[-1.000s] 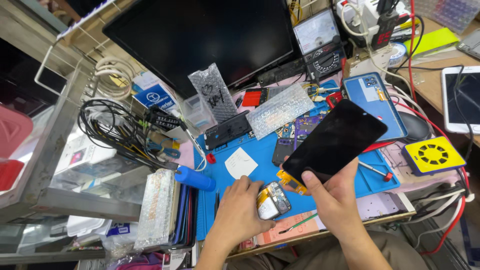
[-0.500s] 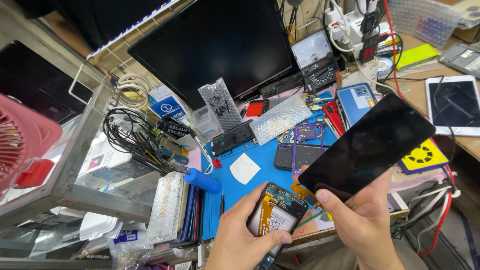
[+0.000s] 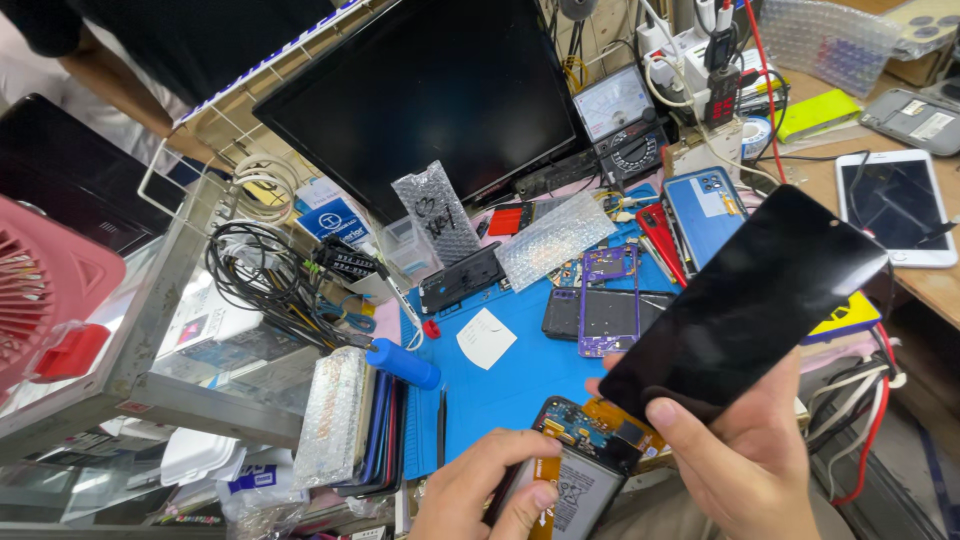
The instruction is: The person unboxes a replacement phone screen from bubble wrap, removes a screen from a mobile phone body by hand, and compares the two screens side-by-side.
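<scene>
My right hand (image 3: 745,468) grips the lower end of a black phone screen panel (image 3: 745,302), tilted up and away to the right. An orange flex cable (image 3: 612,412) joins the panel to an opened phone body (image 3: 572,470) with its battery and circuit board showing. My left hand (image 3: 482,493) holds that phone body at the bottom edge of the view, thumb on the battery. Both sit above the near edge of a blue work mat (image 3: 520,375).
On the mat lie a purple phone frame (image 3: 607,300), a dark phone part (image 3: 460,278), a white paper note (image 3: 486,337) and a blue-handled tool (image 3: 402,363). Behind stand a black monitor (image 3: 430,95) and an analog meter (image 3: 622,115). A white tablet (image 3: 898,208) lies right, tangled cables (image 3: 262,272) and a pink fan (image 3: 45,285) left.
The camera has moved closer and tilted. My right hand has swung the screen panel up and to the right, away from the phone body, which my left hand has kept hold of.
</scene>
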